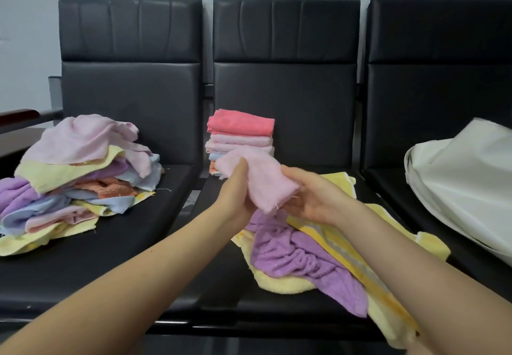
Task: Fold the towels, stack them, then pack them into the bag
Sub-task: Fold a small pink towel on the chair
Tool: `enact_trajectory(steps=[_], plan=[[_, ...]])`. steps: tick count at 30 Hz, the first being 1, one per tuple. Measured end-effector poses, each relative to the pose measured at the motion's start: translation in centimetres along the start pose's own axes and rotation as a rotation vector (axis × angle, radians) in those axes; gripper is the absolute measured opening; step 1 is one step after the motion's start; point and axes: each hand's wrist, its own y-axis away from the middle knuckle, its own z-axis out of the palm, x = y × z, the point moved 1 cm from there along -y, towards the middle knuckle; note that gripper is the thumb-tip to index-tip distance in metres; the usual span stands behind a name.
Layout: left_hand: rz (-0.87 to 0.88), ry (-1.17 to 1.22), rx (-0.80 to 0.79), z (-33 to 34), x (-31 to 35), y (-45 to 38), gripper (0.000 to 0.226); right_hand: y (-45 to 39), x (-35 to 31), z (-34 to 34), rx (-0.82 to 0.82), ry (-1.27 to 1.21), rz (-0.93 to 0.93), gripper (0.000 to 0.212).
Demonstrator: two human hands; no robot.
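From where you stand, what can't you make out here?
Head view only:
- Stack: its lower towels are hidden behind the pink towel held by the left hand and right hand, so no count.
- Bag: cut off by the right edge; its opening can't be seen.
- Pile: cut off by the left edge; its towels overlap, so no count.
- Yellow towel: partly under the purple towel, cut off at the bottom.

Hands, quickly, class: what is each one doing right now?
Left hand: grips the folded pale pink terry towel at its left edge.
Right hand: holds the same towel from its right side, fingers curled under it.
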Motion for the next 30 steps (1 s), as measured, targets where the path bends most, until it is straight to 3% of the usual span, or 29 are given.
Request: enact_trajectory(steps=[4,9,14,20,22,24,27,28,30], plan=[[0.042,-0.067,0.027,0.7,-0.9,-1.0,0.054,-0.5,1.0,-0.3,-0.007,-0.008,0.099,0.026],[0.108,-0.177,0.116,2.2,-0.7,-3.8,0.028,-3.1,-0.2,-0.7,0.199,-0.073,-0.143,0.009],[0.199,-0.329,0.238,2.3,1.4,-9.1,0.017,-9.0,-3.6,-1.0,0.344,0.135,-0.212,0.010],[0.544,-0.598,0.308,1.4,8.6,-19.1,0.061,-19.3,-10.8,1.1,0.377,0.260,-0.328,0.023],[0.680,-0.764,0.337,0.8,11.0,-22.0,0.061,-22.7,-12.1,2.0,0.400,0.301,-0.380,0.029],[0.733,-1.109,0.351,-0.2,12.1,-25.3,0.048,-25.4,-12.2,2.7,0.422,0.376,-0.401,0.034],[0.496,-1.712,0.399,-1.6,11.0,-27.7,0.035,-26.4,-10.8,2.7,0.504,0.547,-0.456,0.044],[0.454,-1.778,0.422,-1.7,10.4,-27.8,0.037,-26.1,-10.1,2.3,0.537,0.572,-0.497,0.047],[0.566,-1.725,0.450,-1.4,9.3,-26.5,0.040,-24.4,-8.3,1.0,0.562,0.574,-0.542,0.048]])
